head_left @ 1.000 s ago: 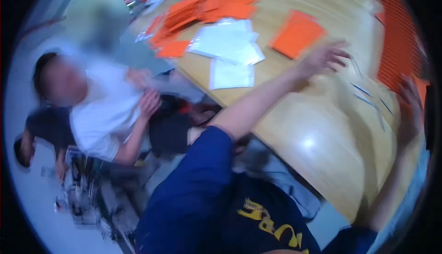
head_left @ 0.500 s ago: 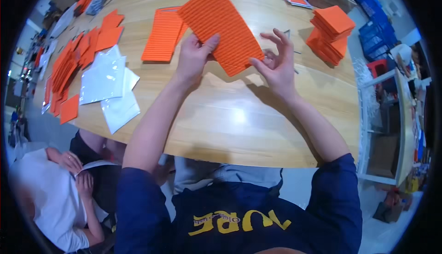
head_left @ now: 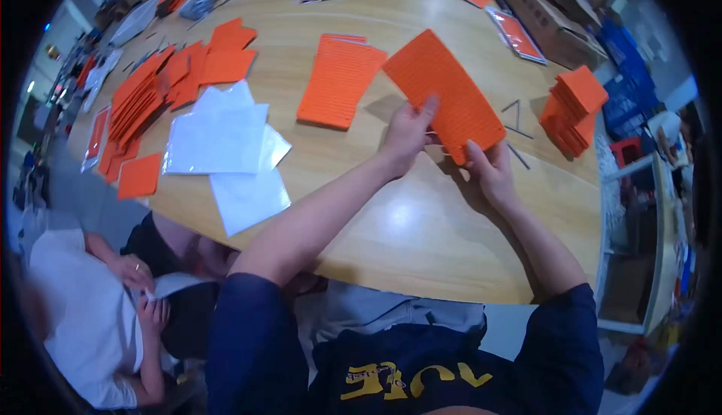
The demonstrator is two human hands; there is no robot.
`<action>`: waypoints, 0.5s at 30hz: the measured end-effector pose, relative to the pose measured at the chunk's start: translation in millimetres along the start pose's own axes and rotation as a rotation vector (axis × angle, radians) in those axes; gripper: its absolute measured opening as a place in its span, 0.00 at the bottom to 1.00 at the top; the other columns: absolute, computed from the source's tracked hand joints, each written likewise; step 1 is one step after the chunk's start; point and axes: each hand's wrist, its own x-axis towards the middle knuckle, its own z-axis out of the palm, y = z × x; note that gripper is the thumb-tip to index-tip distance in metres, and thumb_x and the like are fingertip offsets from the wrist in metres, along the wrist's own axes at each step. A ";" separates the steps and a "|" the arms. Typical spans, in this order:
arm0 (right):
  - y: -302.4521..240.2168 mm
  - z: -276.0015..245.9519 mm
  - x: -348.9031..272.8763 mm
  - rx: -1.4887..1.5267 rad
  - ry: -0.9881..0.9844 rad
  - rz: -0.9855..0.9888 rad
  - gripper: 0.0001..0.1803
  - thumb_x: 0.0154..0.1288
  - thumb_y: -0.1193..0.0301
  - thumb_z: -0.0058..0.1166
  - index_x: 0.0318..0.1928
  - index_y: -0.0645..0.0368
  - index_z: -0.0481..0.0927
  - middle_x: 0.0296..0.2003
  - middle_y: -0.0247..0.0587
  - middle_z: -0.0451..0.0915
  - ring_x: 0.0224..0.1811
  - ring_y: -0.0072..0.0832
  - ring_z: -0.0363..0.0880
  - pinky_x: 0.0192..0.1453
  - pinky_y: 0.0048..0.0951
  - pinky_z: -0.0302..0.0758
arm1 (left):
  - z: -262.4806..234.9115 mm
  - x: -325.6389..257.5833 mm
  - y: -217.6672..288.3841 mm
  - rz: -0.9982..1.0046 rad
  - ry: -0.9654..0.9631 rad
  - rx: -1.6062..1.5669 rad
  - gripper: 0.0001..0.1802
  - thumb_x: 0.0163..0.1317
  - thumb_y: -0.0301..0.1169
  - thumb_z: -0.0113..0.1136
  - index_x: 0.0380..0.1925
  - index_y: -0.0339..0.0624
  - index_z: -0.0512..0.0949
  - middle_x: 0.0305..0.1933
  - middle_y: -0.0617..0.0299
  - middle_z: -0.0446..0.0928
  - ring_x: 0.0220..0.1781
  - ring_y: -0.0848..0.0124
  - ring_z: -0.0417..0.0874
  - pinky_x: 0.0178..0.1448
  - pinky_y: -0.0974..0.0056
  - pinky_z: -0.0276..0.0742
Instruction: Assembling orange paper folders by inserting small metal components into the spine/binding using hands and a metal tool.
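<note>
An orange ribbed rectangular sheet [head_left: 445, 88] is held tilted above the table by both hands. My left hand [head_left: 408, 138] grips its near left edge, the thumb lying on the upper face and the fingers underneath. At the near right corner, my right hand [head_left: 494, 178] pinches the sheet, its thumb on the edge and the other fingers mostly hidden. Left of the held sheet lies a small pile of similar orange sheets [head_left: 337, 88]. Thin grey strips [head_left: 519, 157] rest on the table just right of my right hand.
White glossy plastic bags [head_left: 218, 140] overlap on the left of the wooden table [head_left: 376, 242]. Beyond them lie many orange pieces [head_left: 139, 106]. A folded orange stack [head_left: 575, 106] stands at right, near cardboard boxes [head_left: 553, 16]. A co-worker in white [head_left: 83, 310] sits at lower left.
My right hand's raised, spread fingers have come in under the sheet's corner. The whole view has shifted, so the table's things appear farther right and lower. My left hand keeps its grip.
</note>
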 end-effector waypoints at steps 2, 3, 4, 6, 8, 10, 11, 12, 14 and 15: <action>0.6 4.6 8.7 0.031 0.003 -0.002 0.23 0.76 0.77 0.49 0.67 0.59 0.62 0.50 0.50 0.78 0.48 0.38 0.83 0.43 0.31 0.85 | -3.2 4.1 1.4 -0.040 0.001 -0.141 0.23 0.78 0.46 0.53 0.54 0.33 0.73 0.45 0.52 0.80 0.40 0.66 0.85 0.41 0.62 0.85; 1.2 7.1 14.1 0.026 0.003 -0.005 0.23 0.76 0.77 0.49 0.67 0.59 0.62 0.50 0.50 0.78 0.48 0.38 0.83 0.43 0.31 0.85 | -7.7 6.3 -0.1 -0.028 -0.019 -0.135 0.26 0.78 0.49 0.48 0.56 0.35 0.72 0.49 0.52 0.80 0.45 0.64 0.85 0.46 0.59 0.84; -0.2 5.1 18.6 0.015 -0.021 -0.012 0.23 0.76 0.77 0.49 0.67 0.59 0.61 0.51 0.51 0.78 0.47 0.38 0.83 0.44 0.32 0.85 | -10.3 10.3 -2.8 -0.015 -0.034 -0.129 0.28 0.79 0.53 0.44 0.59 0.37 0.70 0.52 0.51 0.79 0.49 0.62 0.84 0.50 0.57 0.82; 0.2 -6.2 22.0 -0.001 -0.078 -0.004 0.24 0.76 0.77 0.48 0.69 0.60 0.59 0.52 0.52 0.78 0.46 0.38 0.84 0.44 0.35 0.86 | -17.0 15.4 -1.8 -0.096 -0.118 -0.137 0.28 0.79 0.52 0.45 0.59 0.37 0.70 0.53 0.51 0.79 0.50 0.62 0.84 0.50 0.58 0.82; 1.6 -22.3 24.7 -0.051 -0.068 0.019 0.24 0.77 0.76 0.47 0.70 0.60 0.60 0.53 0.52 0.78 0.46 0.37 0.84 0.44 0.33 0.86 | -12.5 20.1 -3.8 -0.137 -0.153 -0.174 0.26 0.79 0.50 0.47 0.59 0.37 0.70 0.54 0.51 0.78 0.49 0.64 0.83 0.48 0.60 0.81; -1.1 -38.4 38.0 -0.100 -0.023 0.030 0.24 0.78 0.75 0.47 0.70 0.60 0.61 0.54 0.52 0.78 0.47 0.36 0.84 0.43 0.31 0.86 | -8.4 20.4 -7.6 -0.097 -0.100 -0.211 0.26 0.79 0.49 0.47 0.59 0.37 0.70 0.53 0.51 0.78 0.47 0.65 0.83 0.46 0.61 0.81; -6.0 -41.9 52.7 -0.154 0.026 -0.059 0.23 0.78 0.73 0.48 0.68 0.61 0.63 0.52 0.50 0.79 0.46 0.32 0.84 0.42 0.28 0.85 | -9.1 20.8 -7.3 -0.104 -0.081 -0.222 0.23 0.79 0.46 0.48 0.59 0.37 0.71 0.53 0.52 0.78 0.46 0.66 0.83 0.45 0.62 0.81; -9.1 -41.2 69.2 -0.207 0.073 -0.148 0.22 0.78 0.72 0.49 0.67 0.61 0.66 0.51 0.47 0.79 0.44 0.29 0.83 0.40 0.26 0.84 | -10.5 20.9 -6.5 -0.111 -0.062 -0.233 0.21 0.80 0.43 0.49 0.59 0.37 0.71 0.52 0.52 0.78 0.45 0.68 0.83 0.44 0.64 0.80; -37.2 -14.7 103.3 -0.303 0.153 -0.230 0.20 0.77 0.66 0.51 0.64 0.62 0.71 0.49 0.42 0.79 0.40 0.24 0.81 0.37 0.20 0.78 | -12.6 16.3 0.8 -0.102 -0.061 -0.143 0.20 0.79 0.42 0.49 0.59 0.37 0.71 0.51 0.53 0.79 0.44 0.68 0.83 0.44 0.64 0.80; -45.2 -20.2 130.9 -0.344 0.214 -0.337 0.20 0.78 0.62 0.51 0.62 0.62 0.74 0.47 0.38 0.79 0.37 0.21 0.77 0.35 0.18 0.73 | -7.2 14.6 4.0 -0.108 -0.078 -0.053 0.19 0.79 0.40 0.50 0.59 0.37 0.71 0.51 0.53 0.79 0.43 0.69 0.83 0.44 0.65 0.80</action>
